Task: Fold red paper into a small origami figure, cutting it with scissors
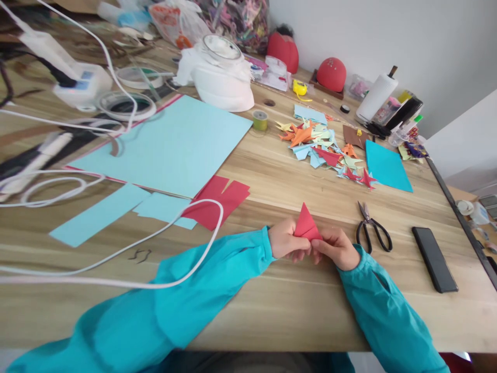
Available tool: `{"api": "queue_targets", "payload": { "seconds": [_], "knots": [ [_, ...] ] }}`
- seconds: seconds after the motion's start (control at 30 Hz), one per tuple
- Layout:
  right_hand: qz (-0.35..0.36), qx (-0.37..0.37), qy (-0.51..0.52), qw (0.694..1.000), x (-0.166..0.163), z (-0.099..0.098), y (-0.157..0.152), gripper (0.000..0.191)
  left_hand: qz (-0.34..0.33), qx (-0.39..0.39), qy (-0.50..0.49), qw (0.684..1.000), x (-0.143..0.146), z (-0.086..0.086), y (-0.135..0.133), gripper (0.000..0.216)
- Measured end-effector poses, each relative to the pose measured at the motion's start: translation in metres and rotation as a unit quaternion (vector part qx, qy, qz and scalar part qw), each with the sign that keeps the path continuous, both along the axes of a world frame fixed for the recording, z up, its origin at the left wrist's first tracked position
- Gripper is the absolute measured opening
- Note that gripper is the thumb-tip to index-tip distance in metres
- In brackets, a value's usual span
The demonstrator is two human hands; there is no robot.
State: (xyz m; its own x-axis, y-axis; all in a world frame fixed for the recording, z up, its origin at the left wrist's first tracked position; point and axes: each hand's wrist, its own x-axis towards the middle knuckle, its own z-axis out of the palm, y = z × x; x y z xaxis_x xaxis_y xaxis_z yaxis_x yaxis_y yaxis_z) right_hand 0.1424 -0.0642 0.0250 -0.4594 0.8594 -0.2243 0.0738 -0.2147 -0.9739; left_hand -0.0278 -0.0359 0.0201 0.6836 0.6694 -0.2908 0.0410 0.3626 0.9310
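Red folded paper triangle [306,226] between hands

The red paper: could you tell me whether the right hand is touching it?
Touching. The head view shows the right hand pinching the red paper at its lower edge; the left hand holds it too.

— Bright enough?
— Yes. The light is soft and even. The wall [349,26] is pale, and the table [272,176] shows only faint shadows and no glare.
— Sharp?
— The red folded paper [306,225] at centre is crisp. The white cables [116,283] on the left smear into blur, and the edges stretch with wide-lens distortion.
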Motion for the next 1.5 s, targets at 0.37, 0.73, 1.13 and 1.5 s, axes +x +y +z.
{"api": "queue_targets", "payload": {
  "seconds": [0.37,0.73,1.13,1.5],
  "knots": [
    [-0.057,-0.007,0.033,0.998,0.012,-0.006,0.004,0.034,0.001,-0.064,-0.033,0.997,-0.009,0.006,0.009,0.015],
    [-0.073,-0.006,0.06,0.996,0.013,-0.009,0.004,0.03,-0.019,-0.064,-0.054,0.996,-0.008,0.003,0.01,0.016],
    [-0.084,0.001,0.072,0.994,0.013,-0.011,0.005,0.031,-0.039,-0.064,-0.082,0.994,-0.005,-0.005,0.012,0.014],
    [-0.073,0.018,0.081,0.994,0.013,-0.011,0.006,0.031,-0.008,-0.055,-0.093,0.994,-0.008,-0.001,0.01,0.014]
  ]
}}
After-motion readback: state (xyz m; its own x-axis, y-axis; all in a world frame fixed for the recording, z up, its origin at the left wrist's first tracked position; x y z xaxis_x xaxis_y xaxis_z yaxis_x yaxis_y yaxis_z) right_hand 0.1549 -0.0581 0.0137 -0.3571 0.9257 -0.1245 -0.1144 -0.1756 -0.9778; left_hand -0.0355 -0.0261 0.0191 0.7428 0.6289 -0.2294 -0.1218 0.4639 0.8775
